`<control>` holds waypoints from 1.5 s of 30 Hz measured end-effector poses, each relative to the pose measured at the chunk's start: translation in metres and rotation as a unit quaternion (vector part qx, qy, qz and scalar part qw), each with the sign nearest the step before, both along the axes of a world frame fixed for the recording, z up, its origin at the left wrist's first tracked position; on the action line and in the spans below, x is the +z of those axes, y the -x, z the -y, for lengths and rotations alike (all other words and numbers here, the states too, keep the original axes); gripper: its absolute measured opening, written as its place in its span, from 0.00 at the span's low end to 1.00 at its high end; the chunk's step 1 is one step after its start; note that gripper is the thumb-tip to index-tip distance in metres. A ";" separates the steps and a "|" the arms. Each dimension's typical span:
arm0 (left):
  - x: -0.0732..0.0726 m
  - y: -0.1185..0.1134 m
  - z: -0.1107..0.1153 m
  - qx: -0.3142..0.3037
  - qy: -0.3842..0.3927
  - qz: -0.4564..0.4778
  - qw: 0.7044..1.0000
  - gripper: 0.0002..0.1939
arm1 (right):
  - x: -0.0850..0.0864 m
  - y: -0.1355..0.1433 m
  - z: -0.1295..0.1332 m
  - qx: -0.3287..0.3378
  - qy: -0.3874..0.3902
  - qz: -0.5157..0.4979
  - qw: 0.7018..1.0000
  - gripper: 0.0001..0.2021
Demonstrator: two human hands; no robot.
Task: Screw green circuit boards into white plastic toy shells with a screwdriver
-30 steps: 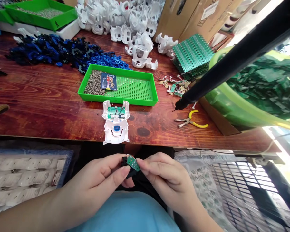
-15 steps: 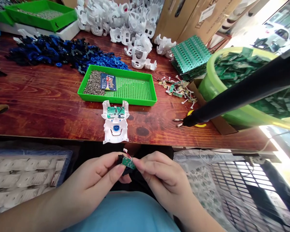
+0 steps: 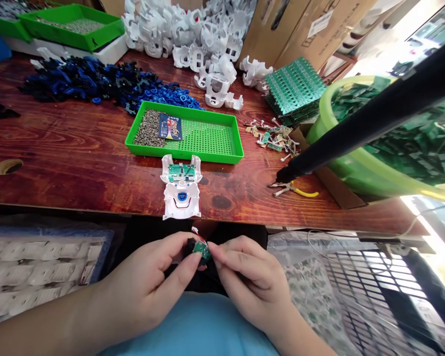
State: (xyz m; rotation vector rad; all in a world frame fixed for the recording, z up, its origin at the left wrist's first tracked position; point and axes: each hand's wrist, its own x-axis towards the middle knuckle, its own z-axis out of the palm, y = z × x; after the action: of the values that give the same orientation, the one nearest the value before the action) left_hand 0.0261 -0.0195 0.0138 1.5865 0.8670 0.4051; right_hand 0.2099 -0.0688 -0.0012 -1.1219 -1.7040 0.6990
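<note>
Above my lap, my left hand (image 3: 166,272) pinches a black plastic part (image 3: 190,243) with a small green circuit board (image 3: 201,249) lying against it. Thin red and white wires with a white plug (image 3: 195,231) stick up from the board. The fingertips of my right hand (image 3: 246,269) are closed at the board's right edge, by the wires. Beyond my hands, at the table's front edge, lies a white plastic housing (image 3: 181,210) with a blue button piece. Behind it sits another white shell holding a larger green circuit board (image 3: 181,171).
A green tray (image 3: 207,157) holds screws and a card. Behind are heaps of blue and black parts (image 3: 77,81) and white shells (image 3: 193,29). Yellow-handled pliers (image 3: 300,192) and small wired boards (image 3: 272,136) lie right. A black pole (image 3: 356,116) crosses before a yellow-green tub (image 3: 324,109).
The view has shifted slightly, so the table things appear a little further right. The small board has tilted slightly between my fingers; both hands keep their hold.
</note>
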 end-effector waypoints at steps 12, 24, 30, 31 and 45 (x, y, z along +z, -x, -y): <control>0.000 0.001 -0.001 -0.044 -0.099 -0.062 0.992 0.11 | -0.003 0.011 0.001 -0.072 -0.098 0.148 0.982 0.15; -0.007 0.003 0.008 -0.043 -0.345 -0.080 0.934 0.16 | -0.003 0.007 0.005 -0.054 -0.153 0.136 0.977 0.16; -0.003 0.001 0.012 -0.021 -0.410 -0.080 0.908 0.13 | -0.008 0.003 0.006 -0.070 -0.224 0.166 0.958 0.14; -0.003 0.001 0.012 -0.013 -0.423 -0.079 0.902 0.12 | -0.009 0.003 0.006 -0.074 -0.234 0.169 0.955 0.13; -0.001 -0.004 0.010 0.003 -0.514 -0.103 0.851 0.14 | -0.015 0.005 0.007 -0.085 -0.248 0.145 0.954 0.11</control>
State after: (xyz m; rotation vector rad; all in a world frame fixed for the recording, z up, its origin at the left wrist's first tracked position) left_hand 0.0299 -0.0294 0.0131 2.6548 0.8544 0.7962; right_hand 0.2049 -0.0756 -0.0166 -1.0235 -1.8586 -0.0168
